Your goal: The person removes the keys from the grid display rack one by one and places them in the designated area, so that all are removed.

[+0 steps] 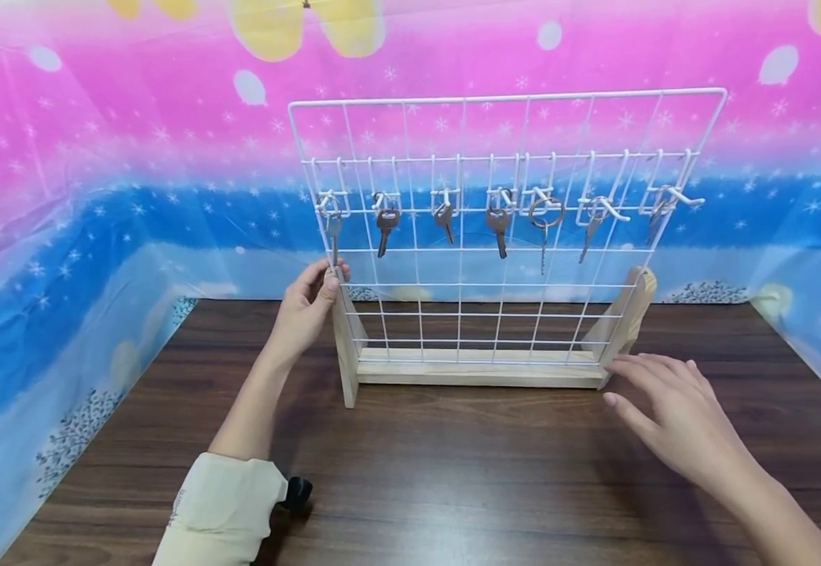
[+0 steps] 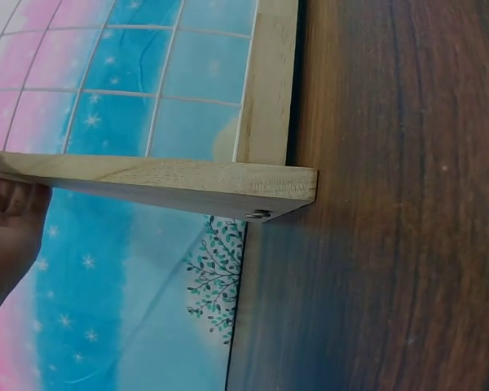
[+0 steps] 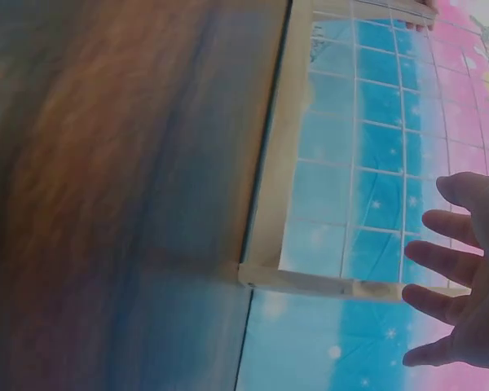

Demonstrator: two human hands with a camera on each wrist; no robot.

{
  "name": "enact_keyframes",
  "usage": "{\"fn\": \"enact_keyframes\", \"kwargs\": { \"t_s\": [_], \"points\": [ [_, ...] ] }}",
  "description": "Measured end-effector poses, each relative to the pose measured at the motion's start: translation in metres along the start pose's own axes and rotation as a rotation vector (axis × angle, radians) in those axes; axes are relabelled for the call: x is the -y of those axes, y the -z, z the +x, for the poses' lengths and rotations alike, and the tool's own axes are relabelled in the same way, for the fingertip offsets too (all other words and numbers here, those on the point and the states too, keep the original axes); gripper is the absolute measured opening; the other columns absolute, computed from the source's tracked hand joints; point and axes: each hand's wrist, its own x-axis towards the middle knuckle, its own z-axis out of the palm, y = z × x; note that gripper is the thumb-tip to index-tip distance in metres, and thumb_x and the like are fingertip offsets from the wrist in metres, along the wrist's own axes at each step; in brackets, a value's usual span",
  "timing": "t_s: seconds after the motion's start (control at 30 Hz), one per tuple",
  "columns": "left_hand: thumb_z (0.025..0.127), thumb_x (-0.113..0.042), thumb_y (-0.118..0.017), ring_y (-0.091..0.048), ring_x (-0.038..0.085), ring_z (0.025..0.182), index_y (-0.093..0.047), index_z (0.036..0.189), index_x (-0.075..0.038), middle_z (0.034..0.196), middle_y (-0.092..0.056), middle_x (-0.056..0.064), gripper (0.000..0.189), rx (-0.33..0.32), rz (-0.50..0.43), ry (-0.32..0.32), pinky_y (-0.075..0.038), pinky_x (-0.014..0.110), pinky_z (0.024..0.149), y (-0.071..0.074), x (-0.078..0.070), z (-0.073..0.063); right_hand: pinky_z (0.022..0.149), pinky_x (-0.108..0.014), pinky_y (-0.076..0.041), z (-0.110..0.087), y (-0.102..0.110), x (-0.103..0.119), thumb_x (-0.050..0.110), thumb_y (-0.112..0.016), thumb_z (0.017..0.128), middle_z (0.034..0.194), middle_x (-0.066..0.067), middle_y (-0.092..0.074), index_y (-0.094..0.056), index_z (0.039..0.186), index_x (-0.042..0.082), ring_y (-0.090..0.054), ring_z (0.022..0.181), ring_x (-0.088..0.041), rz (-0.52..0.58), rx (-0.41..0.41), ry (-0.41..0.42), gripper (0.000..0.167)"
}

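Observation:
A white wire grid rack (image 1: 459, 284) stands upright in a light wooden stand (image 1: 477, 375) on the table. Along its upper part, several keys (image 1: 498, 228) hang from white hooks (image 1: 611, 211); one key is on a large ring (image 1: 547, 212). My left hand (image 1: 306, 310) grips the top of the stand's left side piece (image 1: 345, 346), thumb in front and fingers behind; the left wrist view shows that hand (image 2: 12, 236) at the piece's end. Near the right side piece (image 1: 632, 314), my right hand (image 1: 672, 413) holds nothing, its fingers (image 3: 444, 262) spread in the right wrist view.
The dark wood-grain table (image 1: 452, 472) extends in front of the stand. Behind and at both sides hangs a pink and blue patterned cloth (image 1: 134, 141). A small black object (image 1: 298, 493) shows beside the left sleeve (image 1: 222, 495).

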Motion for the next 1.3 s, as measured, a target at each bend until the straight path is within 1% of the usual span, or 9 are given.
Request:
{"fn": "enact_keyframes", "kwargs": {
  "t_s": [0.17, 0.3, 0.4, 0.53, 0.63, 0.67, 0.83, 1.03, 1.3],
  "points": [
    [0.099, -0.015, -0.043, -0.048, 0.020, 0.108, -0.044, 0.129, 0.006, 0.111, -0.054, -0.001, 0.037, 0.010, 0.010, 0.010, -0.040, 0.023, 0.086, 0.000, 0.000, 0.000, 0.082, -0.058, -0.034, 0.014, 0.007, 0.006, 0.018, -0.068, 0.085, 0.112, -0.016, -0.060, -0.062, 0.114, 0.007, -0.047, 0.107, -0.037, 0.042, -0.050, -0.002, 0.032],
    [0.099, -0.014, -0.042, -0.047, 0.022, 0.109, -0.043, 0.129, 0.007, 0.111, -0.053, 0.000, 0.037, 0.011, 0.011, 0.005, -0.040, 0.023, 0.086, 0.001, 0.000, 0.001, 0.078, -0.055, -0.037, 0.028, 0.022, 0.009, 0.012, -0.066, 0.085, 0.108, -0.019, -0.062, -0.063, 0.111, 0.004, -0.051, 0.098, -0.035, 0.071, -0.141, -0.063, 0.028],
    [0.099, -0.015, -0.042, -0.046, 0.027, 0.109, -0.043, 0.130, 0.006, 0.112, -0.053, 0.001, 0.037, 0.015, 0.021, 0.012, -0.040, 0.023, 0.085, 0.002, 0.000, 0.001, 0.078, -0.036, -0.042, 0.040, 0.037, 0.008, 0.010, -0.065, 0.086, 0.100, -0.016, -0.064, -0.064, 0.109, 0.002, -0.055, 0.089, -0.016, 0.132, -0.263, -0.134, 0.024],
    [0.098, -0.017, -0.043, -0.045, 0.029, 0.111, -0.043, 0.131, 0.004, 0.114, -0.052, 0.003, 0.039, 0.018, 0.030, 0.035, -0.040, 0.022, 0.086, 0.002, 0.000, 0.001, 0.069, -0.009, -0.039, 0.058, 0.055, 0.003, 0.012, -0.065, 0.087, 0.093, 0.008, -0.065, -0.065, 0.107, 0.003, -0.053, 0.080, 0.006, 0.286, -0.418, -0.225, 0.022],
    [0.098, -0.016, -0.043, -0.046, 0.027, 0.111, -0.043, 0.130, 0.005, 0.114, -0.052, 0.004, 0.039, 0.019, 0.030, 0.045, -0.040, 0.022, 0.086, 0.003, 0.000, 0.001, 0.068, -0.009, -0.040, 0.073, 0.065, 0.000, 0.014, -0.064, 0.088, 0.093, 0.022, -0.060, -0.066, 0.110, 0.008, -0.056, 0.082, 0.005, 0.396, -0.475, -0.273, 0.023],
    [0.098, -0.016, -0.042, -0.046, 0.026, 0.111, -0.042, 0.130, 0.005, 0.114, -0.052, 0.004, 0.038, 0.018, 0.029, 0.047, -0.040, 0.022, 0.086, 0.003, 0.000, 0.001, 0.067, -0.011, -0.040, 0.077, 0.067, 0.000, 0.015, -0.064, 0.088, 0.093, 0.023, -0.060, -0.066, 0.111, 0.010, -0.056, 0.082, 0.004, 0.419, -0.484, -0.288, 0.023],
    [0.098, -0.017, -0.043, -0.047, 0.017, 0.106, -0.043, 0.130, 0.005, 0.111, -0.053, -0.001, 0.039, 0.013, 0.028, 0.037, -0.040, 0.022, 0.085, 0.001, 0.000, 0.000, 0.067, -0.014, -0.041, 0.095, 0.075, 0.000, 0.018, -0.064, 0.088, 0.098, 0.015, -0.060, -0.063, 0.115, 0.016, -0.057, 0.083, 0.000, 0.519, -0.490, -0.353, 0.026],
    [0.098, -0.019, -0.043, -0.048, 0.014, 0.104, -0.043, 0.129, 0.006, 0.110, -0.054, -0.003, 0.040, 0.013, 0.024, 0.026, -0.041, 0.021, 0.084, 0.000, 0.002, 0.000, 0.072, -0.019, -0.039, 0.110, 0.072, 0.003, 0.021, -0.067, 0.086, 0.091, 0.015, -0.054, -0.062, 0.115, 0.017, -0.052, 0.088, -0.001, 0.497, -0.526, -0.393, 0.030],
    [0.098, -0.020, -0.043, -0.048, 0.014, 0.107, -0.042, 0.130, 0.006, 0.111, -0.054, -0.003, 0.041, 0.013, 0.010, 0.033, -0.040, 0.021, 0.087, -0.001, 0.002, 0.000, 0.065, -0.018, -0.038, 0.116, 0.068, 0.008, 0.028, -0.067, 0.085, 0.086, 0.015, -0.052, -0.061, 0.116, 0.010, -0.050, 0.085, -0.001, 0.440, -0.532, -0.454, 0.036]
  ]
}}
